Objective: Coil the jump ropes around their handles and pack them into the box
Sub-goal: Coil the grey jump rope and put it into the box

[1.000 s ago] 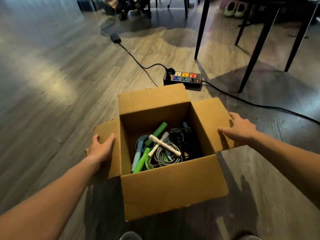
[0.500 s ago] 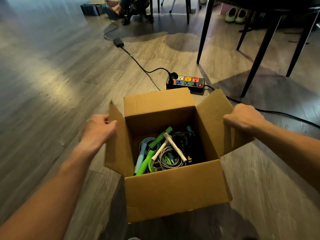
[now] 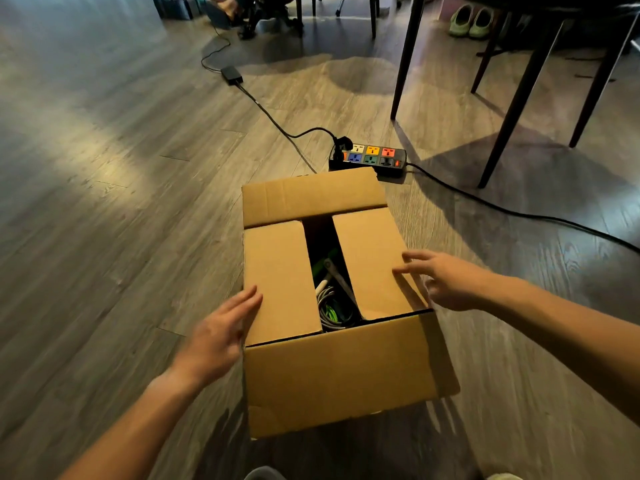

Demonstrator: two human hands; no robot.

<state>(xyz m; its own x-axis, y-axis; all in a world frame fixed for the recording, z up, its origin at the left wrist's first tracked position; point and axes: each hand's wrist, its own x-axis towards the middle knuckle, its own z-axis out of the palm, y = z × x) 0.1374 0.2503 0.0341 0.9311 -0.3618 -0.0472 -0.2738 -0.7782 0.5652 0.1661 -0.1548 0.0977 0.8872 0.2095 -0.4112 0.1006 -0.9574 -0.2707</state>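
Both side flaps lie folded over the box (image 3: 339, 372), jump ropes (image 3: 330, 303) showing between; left hand (image 3: 221, 336) and right hand (image 3: 446, 278), fingers spread, seemingly touch them.

A single view comes from a camera worn on the person's head, facing forward and tilted steeply down at the wooden floor (image 3: 104, 209). The box (image 3: 346, 372) lies near, low in the middle of the view, seen from above and from its near side, so its top flaps and front wall both show. The left hand (image 3: 221, 327) and right hand (image 3: 446, 278) reach in from the bottom corners, close under the lens. The wide lens bows the floorboards towards the edges. Farther off, towards the top, lie a power strip (image 3: 370, 157), dark furniture legs (image 3: 403, 64) and a pair of shoes (image 3: 471, 20).
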